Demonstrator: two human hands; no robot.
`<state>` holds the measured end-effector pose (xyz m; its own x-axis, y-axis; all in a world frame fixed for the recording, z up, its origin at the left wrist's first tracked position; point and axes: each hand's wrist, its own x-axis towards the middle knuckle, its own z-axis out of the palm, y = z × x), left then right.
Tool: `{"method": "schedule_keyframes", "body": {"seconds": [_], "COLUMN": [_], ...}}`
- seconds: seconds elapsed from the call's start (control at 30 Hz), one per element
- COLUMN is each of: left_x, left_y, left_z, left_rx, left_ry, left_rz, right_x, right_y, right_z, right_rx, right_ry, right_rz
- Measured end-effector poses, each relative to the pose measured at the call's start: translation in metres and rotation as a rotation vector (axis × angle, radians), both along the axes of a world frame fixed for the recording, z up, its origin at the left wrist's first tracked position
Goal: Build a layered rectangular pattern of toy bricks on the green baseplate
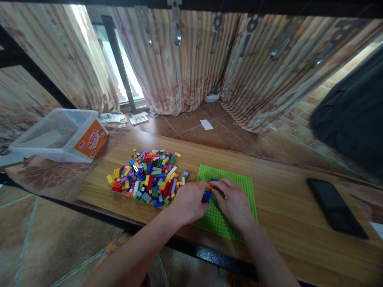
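Over the left part of a green studded baseplate [236, 183], my two hands meet. My left hand [190, 201] is closed, thumb and fingers around a dark blue toy brick [207, 196]. My right hand [233, 201] reaches in from the other side, its fingertips pinched at a small orange brick [210, 185] beside the blue one. Another bit of blue [214, 179] shows just behind the fingers. Whether these bricks are joined is hidden by my fingers. To the left of my left hand spreads a pile of mixed coloured bricks [149, 175].
A clear plastic box [54, 149] with an orange label stands at the far left. A black phone [335, 207] lies at the right on the wooden board [281, 199]. Metal hooks [176, 32] hang from a dark bar above. Curtains [191, 63] hang behind.
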<state>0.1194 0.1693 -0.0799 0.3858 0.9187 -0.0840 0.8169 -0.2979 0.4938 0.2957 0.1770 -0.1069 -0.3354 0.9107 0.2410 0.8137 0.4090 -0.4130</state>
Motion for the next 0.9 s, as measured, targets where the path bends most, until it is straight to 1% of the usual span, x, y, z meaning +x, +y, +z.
{"method": "schedule_keyframes", "body": {"seconds": [0.17, 0.3, 0.53, 0.7, 0.9], "left_x": [-0.002, 0.001, 0.006, 0.005, 0.006], "left_y": [0.001, 0.003, 0.007, 0.007, 0.007], "left_z": [-0.003, -0.008, -0.01, -0.01, -0.011], "left_rx": [-0.031, -0.011, 0.011, 0.021, 0.009], "left_ry": [-0.029, -0.043, -0.119, -0.146, -0.161], "left_rz": [-0.003, 0.023, 0.003, -0.011, -0.006], "right_x": [0.0, -0.002, -0.001, 0.001, 0.003], "right_y": [0.0, -0.001, 0.0, 0.0, 0.0], "right_z": [0.0, 0.0, -0.003, -0.001, 0.001], "right_rx": [0.0, -0.015, -0.034, -0.048, -0.06], "right_ry": [0.002, 0.028, 0.11, 0.133, 0.111], "right_rz": [-0.016, -0.076, -0.135, -0.118, -0.086]}}
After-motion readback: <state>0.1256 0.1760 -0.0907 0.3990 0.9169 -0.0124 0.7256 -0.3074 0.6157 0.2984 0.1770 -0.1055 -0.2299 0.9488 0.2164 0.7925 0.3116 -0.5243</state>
